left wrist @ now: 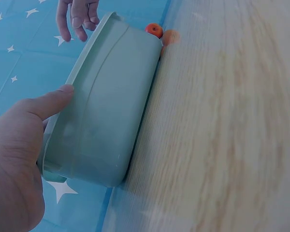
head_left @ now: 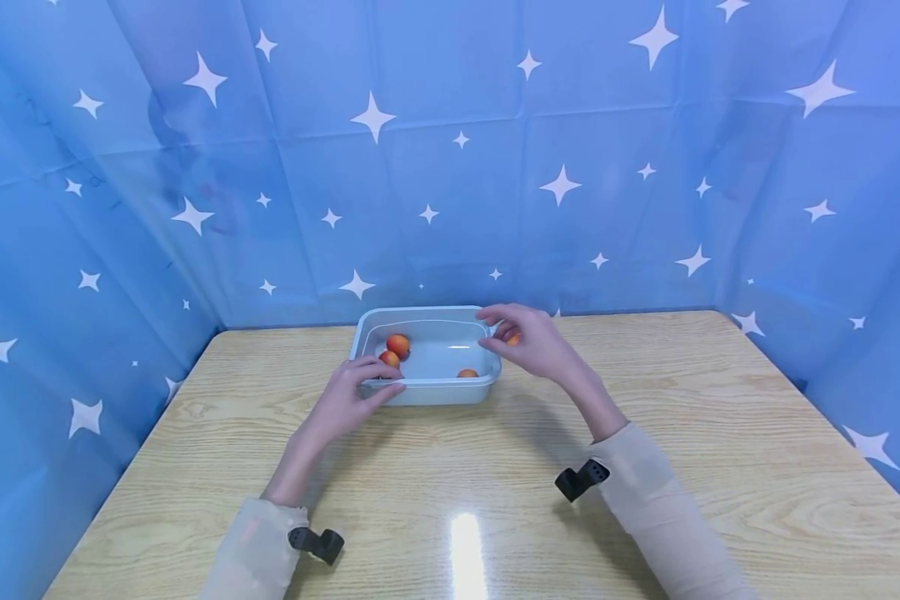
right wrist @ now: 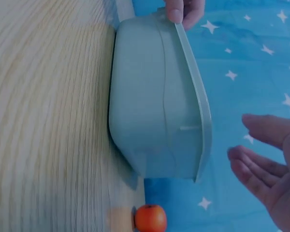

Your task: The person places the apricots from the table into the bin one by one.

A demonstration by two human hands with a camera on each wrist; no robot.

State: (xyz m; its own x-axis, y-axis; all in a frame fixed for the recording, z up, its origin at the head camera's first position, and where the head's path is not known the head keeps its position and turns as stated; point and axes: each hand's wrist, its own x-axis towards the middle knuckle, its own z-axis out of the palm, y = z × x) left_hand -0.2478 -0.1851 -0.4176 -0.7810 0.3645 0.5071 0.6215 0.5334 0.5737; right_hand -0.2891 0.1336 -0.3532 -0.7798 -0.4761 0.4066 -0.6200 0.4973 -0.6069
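Observation:
A pale blue-green plastic basin (head_left: pixel 446 393) stands at the table's far side. Several small red-orange fruits, apple-like, lie in it; one of them (head_left: pixel 398 346) is at the left, another (head_left: pixel 467 373) by the near wall. My left hand (head_left: pixel 345 398) pinches the basin's near left rim, thumb (left wrist: pixel 58 100) outside and fingers partly hidden behind the wall. Over the basin's right end hovers my right hand (head_left: pixel 528 340), fingers apart and slightly bent, holding nothing. Beyond that hand, outside the basin, another red-orange fruit (right wrist: pixel 151 218) rests on the table.
The light wood-grain table (head_left: pixel 435 483) spreads toward me and to both sides. A blue curtain with white stars (head_left: pixel 450 183) hangs close behind the basin and along both sides. Black wrist devices sit on the left sleeve (head_left: pixel 249 550) and the right sleeve (head_left: pixel 663 517).

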